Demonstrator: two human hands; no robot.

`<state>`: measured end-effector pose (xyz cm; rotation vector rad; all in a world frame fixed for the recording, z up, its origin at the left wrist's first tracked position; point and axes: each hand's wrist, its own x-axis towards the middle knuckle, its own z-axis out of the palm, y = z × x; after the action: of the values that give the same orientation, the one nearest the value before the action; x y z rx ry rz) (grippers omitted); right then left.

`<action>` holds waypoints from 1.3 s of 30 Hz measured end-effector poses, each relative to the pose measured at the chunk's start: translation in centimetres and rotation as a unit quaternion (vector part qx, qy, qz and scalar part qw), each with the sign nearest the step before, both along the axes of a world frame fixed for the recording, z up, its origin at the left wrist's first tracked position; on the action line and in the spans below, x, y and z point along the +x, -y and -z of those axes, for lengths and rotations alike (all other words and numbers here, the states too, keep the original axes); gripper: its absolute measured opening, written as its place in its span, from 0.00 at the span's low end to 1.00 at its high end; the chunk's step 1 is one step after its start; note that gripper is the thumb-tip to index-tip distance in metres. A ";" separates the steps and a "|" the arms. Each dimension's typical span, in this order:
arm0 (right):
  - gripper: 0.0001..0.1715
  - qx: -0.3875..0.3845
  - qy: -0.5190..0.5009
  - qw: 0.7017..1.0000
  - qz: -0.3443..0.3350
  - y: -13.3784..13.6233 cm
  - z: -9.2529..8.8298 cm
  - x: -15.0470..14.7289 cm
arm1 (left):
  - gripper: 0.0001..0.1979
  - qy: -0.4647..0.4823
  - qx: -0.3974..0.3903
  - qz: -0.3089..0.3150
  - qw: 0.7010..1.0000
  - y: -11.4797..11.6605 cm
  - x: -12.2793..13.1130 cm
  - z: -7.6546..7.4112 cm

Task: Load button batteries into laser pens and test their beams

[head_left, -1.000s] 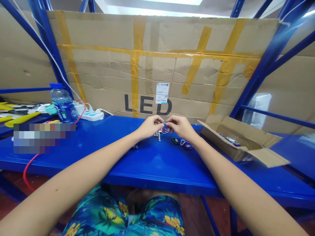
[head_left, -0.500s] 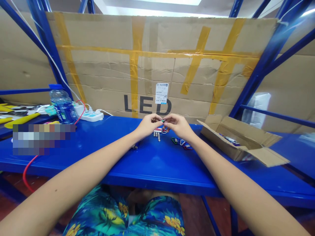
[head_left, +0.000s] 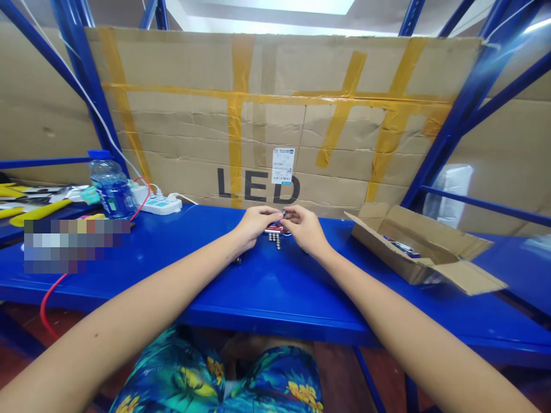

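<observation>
My left hand (head_left: 255,225) and my right hand (head_left: 306,228) meet over the table, thumbs and fingers pinched together. Between their fingertips is a small dark-and-silver piece (head_left: 284,213), too small to name. Just below the hands lie red and silver tubes (head_left: 274,229), partly covered by the fingers. In front of these, several little silver round pieces (head_left: 274,237) like button cells are set in short rows. Some small dark metal parts (head_left: 237,260) show beside my left wrist.
An open cardboard box (head_left: 387,252) with metallic items stands at the right. On the left are a water bottle (head_left: 112,189), a white power strip (head_left: 161,204), yellow-handled tools (head_left: 41,212) and a red cable (head_left: 45,304). A large cardboard sheet (head_left: 189,132) closes off the back of the blue table (head_left: 279,292).
My right hand has shifted slightly left and down, now hiding the coloured carabiners. The small piece between my fingertips is turned differently, and the camera view has tilted up a little.
</observation>
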<state>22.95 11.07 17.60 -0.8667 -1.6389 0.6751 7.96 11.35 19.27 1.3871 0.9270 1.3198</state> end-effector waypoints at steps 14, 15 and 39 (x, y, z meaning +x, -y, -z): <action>0.25 0.021 0.090 0.996 0.012 1.0 -0.3 -0.8 | 0.05 -0.104 0.043 -0.024 0.993 0.8 0.0 -1.2; 0.25 0.047 0.111 0.993 0.019 1.0 -0.4 -0.6 | 0.05 -0.113 0.048 -0.026 0.992 0.8 0.0 -1.3; 0.33 0.163 0.289 0.943 0.000 0.9 -1.8 2.0 | 0.09 -0.215 0.058 0.020 0.975 0.4 -0.9 -1.4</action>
<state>24.97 10.12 19.41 -0.8630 -2.1952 0.1291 7.01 10.96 20.69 1.8176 1.1095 1.0744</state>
